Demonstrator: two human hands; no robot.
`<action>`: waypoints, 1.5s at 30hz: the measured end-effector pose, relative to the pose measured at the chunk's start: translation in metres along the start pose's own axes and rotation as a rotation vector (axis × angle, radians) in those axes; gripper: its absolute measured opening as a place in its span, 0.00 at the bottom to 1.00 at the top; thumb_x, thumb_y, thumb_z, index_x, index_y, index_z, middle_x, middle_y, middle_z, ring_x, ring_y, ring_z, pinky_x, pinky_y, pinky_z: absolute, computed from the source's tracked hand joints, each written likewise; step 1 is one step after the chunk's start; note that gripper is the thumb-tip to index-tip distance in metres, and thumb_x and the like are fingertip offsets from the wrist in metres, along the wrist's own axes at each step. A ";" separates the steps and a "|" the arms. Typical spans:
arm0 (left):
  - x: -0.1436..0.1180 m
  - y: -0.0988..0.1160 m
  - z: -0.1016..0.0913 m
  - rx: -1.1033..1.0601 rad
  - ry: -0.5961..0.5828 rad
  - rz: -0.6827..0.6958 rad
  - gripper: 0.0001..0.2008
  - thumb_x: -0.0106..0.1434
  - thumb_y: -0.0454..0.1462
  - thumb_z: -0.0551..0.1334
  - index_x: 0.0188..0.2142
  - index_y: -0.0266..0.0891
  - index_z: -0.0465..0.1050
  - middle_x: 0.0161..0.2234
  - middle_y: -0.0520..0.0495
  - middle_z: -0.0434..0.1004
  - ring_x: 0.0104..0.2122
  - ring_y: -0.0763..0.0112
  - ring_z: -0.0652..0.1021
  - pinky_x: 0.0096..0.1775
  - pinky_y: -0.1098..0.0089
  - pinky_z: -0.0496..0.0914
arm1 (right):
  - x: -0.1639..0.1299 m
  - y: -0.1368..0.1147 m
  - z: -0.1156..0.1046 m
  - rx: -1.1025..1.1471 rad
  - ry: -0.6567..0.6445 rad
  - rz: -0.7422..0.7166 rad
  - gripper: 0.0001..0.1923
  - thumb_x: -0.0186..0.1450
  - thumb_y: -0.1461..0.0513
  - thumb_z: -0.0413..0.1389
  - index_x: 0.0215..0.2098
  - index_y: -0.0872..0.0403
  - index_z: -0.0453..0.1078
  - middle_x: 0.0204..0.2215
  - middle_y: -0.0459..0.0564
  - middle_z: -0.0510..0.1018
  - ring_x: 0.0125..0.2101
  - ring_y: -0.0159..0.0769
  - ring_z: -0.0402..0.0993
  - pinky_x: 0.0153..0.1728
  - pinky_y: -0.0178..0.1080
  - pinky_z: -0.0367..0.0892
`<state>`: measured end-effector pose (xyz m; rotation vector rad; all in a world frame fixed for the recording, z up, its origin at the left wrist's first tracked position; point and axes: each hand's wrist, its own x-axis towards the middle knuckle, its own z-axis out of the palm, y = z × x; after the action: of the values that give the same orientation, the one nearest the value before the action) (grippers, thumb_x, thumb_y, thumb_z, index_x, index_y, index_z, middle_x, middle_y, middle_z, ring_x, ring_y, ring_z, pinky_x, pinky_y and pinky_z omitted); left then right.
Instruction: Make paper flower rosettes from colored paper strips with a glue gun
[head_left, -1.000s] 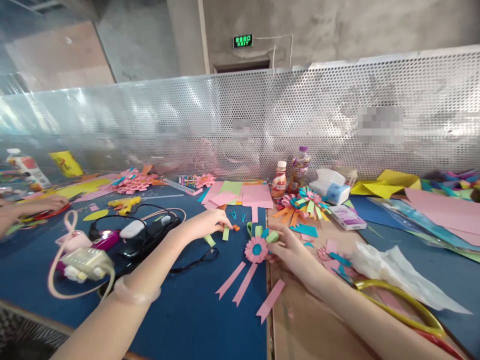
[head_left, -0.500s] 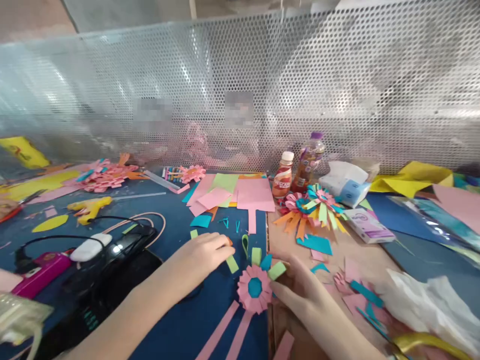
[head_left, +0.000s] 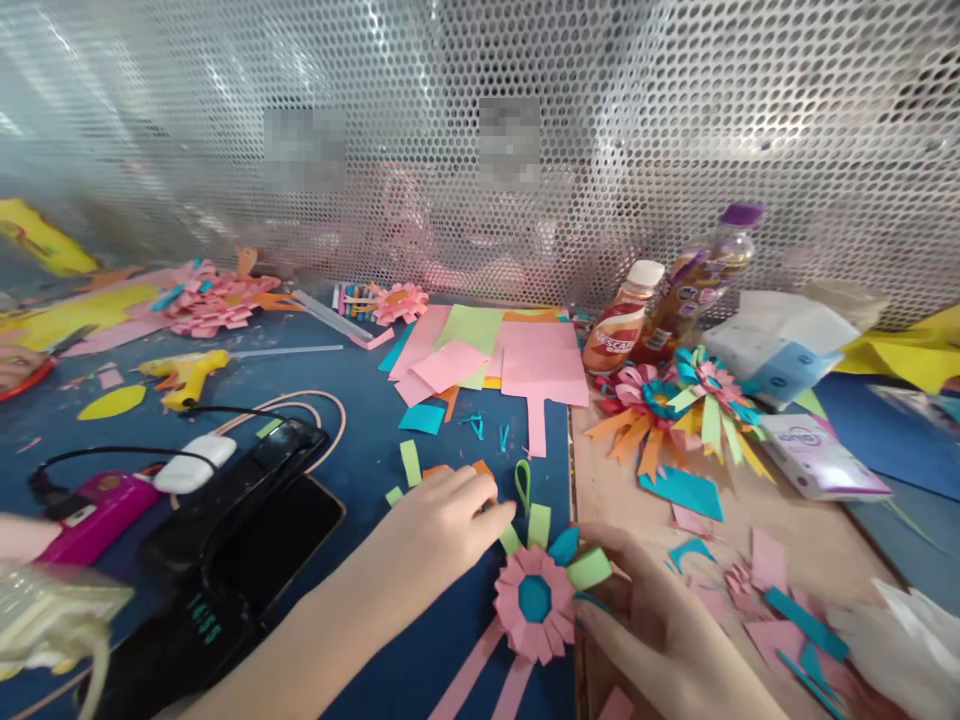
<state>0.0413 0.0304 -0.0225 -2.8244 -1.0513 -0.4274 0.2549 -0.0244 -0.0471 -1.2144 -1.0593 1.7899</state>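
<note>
A pink pleated paper flower (head_left: 517, 600) with a blue round centre (head_left: 535, 599) lies near the front of the blue table, two pink strips trailing from it. Light green paper loops (head_left: 589, 568) and a blue piece (head_left: 564, 547) stick out around its edge. My right hand (head_left: 652, 600) is curled at the flower's right side, thumb and fingers gripping its edge. Closed at the upper left of the flower, my left hand (head_left: 450, 520) pinches a light green paper strip (head_left: 511, 540), its end against the rim. Loose green strips (head_left: 409, 463) lie beyond my left hand.
Pink paper sheets (head_left: 544, 365) lie ahead. Two bottles (head_left: 616, 325), finished rosettes (head_left: 652, 395) and tissues (head_left: 780, 340) stand at the right. A yellow glue gun (head_left: 187, 372), cables and a magenta power strip (head_left: 94, 515) are at left. A perforated metal screen (head_left: 450, 230) closes the back.
My left hand has brought the light green strip rightward to the flower's edge. The right hand keeps its place by the flower. The view has tilted down and shifted left.
</note>
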 end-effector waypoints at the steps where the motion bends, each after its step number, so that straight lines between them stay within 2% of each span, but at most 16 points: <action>1: 0.000 0.000 0.001 -0.011 0.006 -0.001 0.12 0.64 0.26 0.51 0.41 0.35 0.71 0.32 0.47 0.69 0.33 0.69 0.70 0.33 0.69 0.67 | 0.001 0.001 -0.001 -0.016 -0.014 0.001 0.22 0.60 0.55 0.58 0.49 0.48 0.58 0.45 0.52 0.73 0.46 0.39 0.72 0.45 0.41 0.69; 5: -0.001 -0.002 0.004 -0.056 0.006 -0.001 0.11 0.64 0.27 0.52 0.41 0.36 0.71 0.34 0.47 0.69 0.34 0.69 0.70 0.35 0.68 0.67 | 0.003 0.002 -0.006 -0.055 -0.042 -0.023 0.23 0.61 0.57 0.56 0.52 0.47 0.55 0.50 0.51 0.70 0.47 0.37 0.71 0.47 0.41 0.69; 11: 0.001 0.002 0.000 -0.037 -0.027 -0.027 0.13 0.64 0.25 0.50 0.38 0.35 0.72 0.33 0.46 0.69 0.34 0.68 0.70 0.35 0.68 0.67 | 0.002 0.000 -0.004 -0.028 -0.062 -0.082 0.22 0.61 0.57 0.56 0.51 0.48 0.56 0.43 0.50 0.74 0.42 0.36 0.74 0.42 0.41 0.71; 17: 0.002 0.007 0.004 -0.042 -0.023 -0.036 0.13 0.64 0.26 0.49 0.39 0.35 0.71 0.31 0.47 0.68 0.32 0.68 0.70 0.35 0.67 0.67 | 0.002 0.000 -0.003 -0.078 -0.028 -0.109 0.23 0.60 0.57 0.56 0.52 0.47 0.56 0.45 0.51 0.74 0.42 0.36 0.74 0.43 0.41 0.71; 21: 0.000 0.007 0.010 -0.067 0.018 -0.028 0.14 0.64 0.26 0.47 0.38 0.36 0.70 0.31 0.48 0.67 0.31 0.70 0.69 0.33 0.69 0.66 | 0.001 0.009 -0.005 -0.258 0.055 -0.157 0.22 0.62 0.57 0.53 0.52 0.49 0.56 0.37 0.50 0.75 0.40 0.36 0.74 0.41 0.40 0.71; 25: 0.000 0.007 0.008 -0.080 -0.016 -0.035 0.14 0.64 0.26 0.47 0.39 0.36 0.70 0.32 0.48 0.67 0.32 0.70 0.69 0.35 0.69 0.66 | -0.002 0.016 -0.006 -0.549 0.194 -0.217 0.20 0.61 0.58 0.52 0.52 0.51 0.58 0.31 0.48 0.73 0.33 0.36 0.74 0.33 0.37 0.71; 29: 0.001 0.007 0.002 -0.078 -0.060 -0.043 0.15 0.63 0.24 0.47 0.38 0.37 0.70 0.32 0.48 0.67 0.33 0.69 0.70 0.36 0.68 0.66 | -0.005 0.013 -0.002 -0.683 0.297 -0.291 0.15 0.60 0.59 0.53 0.46 0.51 0.62 0.31 0.49 0.70 0.30 0.34 0.71 0.25 0.33 0.68; 31: 0.002 0.007 0.000 -0.070 -0.086 -0.046 0.15 0.63 0.24 0.47 0.38 0.36 0.70 0.32 0.47 0.68 0.34 0.69 0.70 0.36 0.68 0.67 | -0.007 0.010 0.001 -0.709 0.301 -0.320 0.13 0.60 0.59 0.53 0.44 0.50 0.62 0.35 0.50 0.69 0.28 0.31 0.69 0.24 0.33 0.67; 34: 0.003 0.006 0.000 -0.055 -0.061 -0.027 0.15 0.63 0.24 0.47 0.39 0.36 0.71 0.33 0.46 0.69 0.34 0.68 0.71 0.37 0.67 0.67 | -0.008 0.006 0.002 -0.743 0.299 -0.330 0.11 0.61 0.59 0.52 0.42 0.50 0.62 0.39 0.51 0.67 0.24 0.29 0.66 0.21 0.33 0.65; 39: 0.003 0.008 -0.003 0.004 -0.125 -0.036 0.17 0.62 0.23 0.48 0.42 0.36 0.71 0.34 0.46 0.71 0.35 0.67 0.72 0.36 0.68 0.68 | -0.007 0.002 -0.003 -0.886 0.282 -0.378 0.10 0.63 0.59 0.50 0.43 0.50 0.62 0.38 0.51 0.66 0.24 0.28 0.66 0.24 0.34 0.67; 43: 0.002 0.012 -0.011 0.093 -0.148 -0.026 0.19 0.61 0.24 0.51 0.50 0.36 0.67 0.35 0.44 0.72 0.36 0.64 0.73 0.36 0.65 0.69 | -0.015 -0.006 -0.005 -0.961 0.317 -0.414 0.12 0.65 0.57 0.48 0.46 0.49 0.61 0.36 0.51 0.67 0.22 0.29 0.65 0.19 0.33 0.64; 45: 0.002 0.014 -0.016 0.115 -0.156 -0.046 0.19 0.61 0.25 0.52 0.51 0.35 0.66 0.35 0.44 0.72 0.36 0.63 0.74 0.37 0.64 0.69 | -0.023 -0.012 -0.006 -0.987 0.285 -0.424 0.11 0.65 0.58 0.48 0.46 0.48 0.62 0.38 0.51 0.68 0.24 0.30 0.67 0.21 0.33 0.66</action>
<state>0.0485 0.0179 -0.0067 -2.7728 -1.1308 -0.1463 0.2690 -0.0384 -0.0294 -1.5536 -1.9309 0.7009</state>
